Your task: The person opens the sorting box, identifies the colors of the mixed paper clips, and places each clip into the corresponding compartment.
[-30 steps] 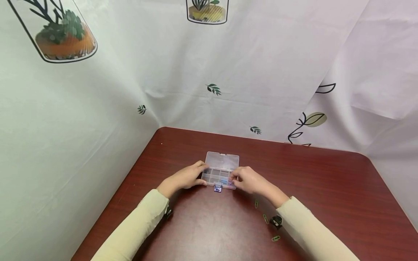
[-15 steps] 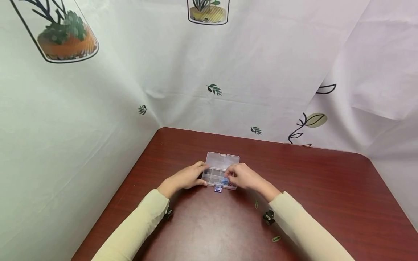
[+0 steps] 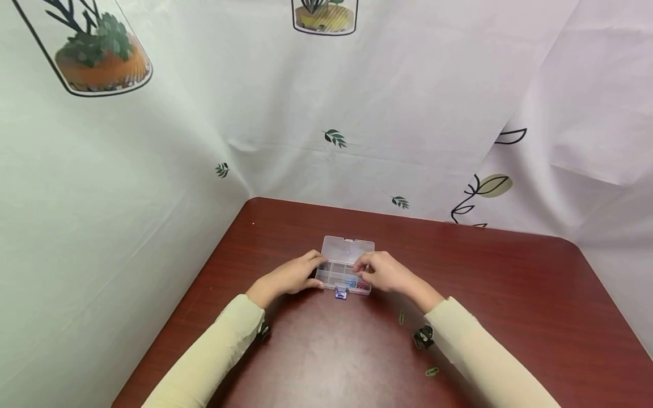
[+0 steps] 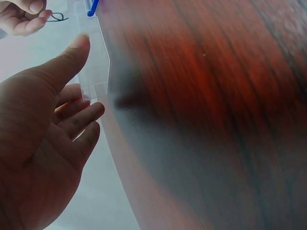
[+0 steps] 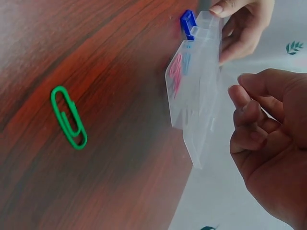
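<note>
A clear plastic compartment box (image 3: 348, 250) stands on the table with its lid raised at the back and its blue latch (image 5: 188, 24) hanging at the front. My left hand (image 3: 288, 276) holds the box's left end, thumb at the front edge and fingers towards the back. Over the right compartments hovers my right hand (image 3: 386, 273), thumb and fingertips together. In the left wrist view it pinches a dark looped wire, a paper clip (image 4: 58, 20). Pink paper clips (image 5: 177, 74) lie in the front right compartment, with blue paper clips (image 3: 350, 283) beside them.
Green paper clips lie on the red-brown table (image 3: 316, 362) near my right forearm: one paper clip (image 3: 401, 318) closer to the box, another paper clip (image 3: 432, 372) nearer the front. A white printed cloth (image 3: 285, 113) hangs behind and to the left of the table.
My right hand has lifted slightly from the front right compartment and shifted back and left, uncovering the pink clips. My left hand and the box have stayed put.
</note>
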Action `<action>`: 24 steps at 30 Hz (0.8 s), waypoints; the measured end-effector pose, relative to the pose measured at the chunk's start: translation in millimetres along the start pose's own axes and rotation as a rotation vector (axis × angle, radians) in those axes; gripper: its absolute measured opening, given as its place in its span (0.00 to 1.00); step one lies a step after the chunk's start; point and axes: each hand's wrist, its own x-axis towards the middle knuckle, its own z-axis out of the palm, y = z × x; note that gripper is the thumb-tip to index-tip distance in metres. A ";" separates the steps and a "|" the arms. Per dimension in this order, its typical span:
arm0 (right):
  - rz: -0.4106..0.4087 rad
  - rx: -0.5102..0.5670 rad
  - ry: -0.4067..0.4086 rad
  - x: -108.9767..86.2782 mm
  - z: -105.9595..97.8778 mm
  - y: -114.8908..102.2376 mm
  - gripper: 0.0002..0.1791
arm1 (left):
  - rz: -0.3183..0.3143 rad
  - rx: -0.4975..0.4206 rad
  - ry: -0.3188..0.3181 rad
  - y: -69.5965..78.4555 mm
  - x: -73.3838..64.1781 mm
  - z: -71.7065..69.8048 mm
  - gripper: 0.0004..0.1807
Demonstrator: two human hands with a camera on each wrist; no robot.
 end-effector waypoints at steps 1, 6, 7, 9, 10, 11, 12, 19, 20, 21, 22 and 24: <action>-0.007 -0.005 0.004 -1.6 -1.1 1.1 0.06 | 0.003 0.004 0.003 -0.3 0.2 0.1 0.35; -0.046 -0.026 0.020 -12.8 -7.2 5.0 0.05 | 0.009 0.015 0.003 -1.5 1.2 1.2 0.35; -0.049 -0.025 0.024 -15.4 -8.4 5.8 0.05 | 0.010 0.014 0.004 -1.7 1.2 1.2 0.35; -0.050 -0.022 0.029 -20.9 -10.8 7.2 0.05 | 0.010 0.015 0.005 -1.7 1.2 1.1 0.35; -0.049 -0.020 0.031 -23.6 -12.1 7.8 0.05 | 0.010 0.015 0.007 -1.7 1.0 0.9 0.35; -0.043 -0.015 0.033 -26.4 -13.1 8.4 0.05 | 0.011 0.015 0.007 -1.7 0.8 0.6 0.35; -0.044 -0.014 0.037 -28.9 -14.0 9.6 0.06 | 0.011 0.013 0.009 -1.6 0.5 0.3 0.35; -0.059 -0.001 0.057 -47.1 -17.5 16.6 0.06 | 0.009 0.009 0.014 -1.0 -0.6 0.0 0.35; -0.054 -0.002 0.060 -50.0 -17.9 17.5 0.06 | 0.009 0.010 0.014 -1.2 -0.6 0.3 0.35; -0.046 0.001 0.060 -53.0 -18.2 18.4 0.06 | 0.009 0.010 0.014 -1.3 -0.6 0.6 0.35; -0.040 0.003 0.060 -56.0 -18.6 19.3 0.06 | 0.008 0.011 0.010 -1.6 -0.5 0.8 0.35; -0.034 0.000 0.060 -61.8 -19.1 21.7 0.06 | 0.007 0.010 0.007 -2.1 -0.3 1.1 0.35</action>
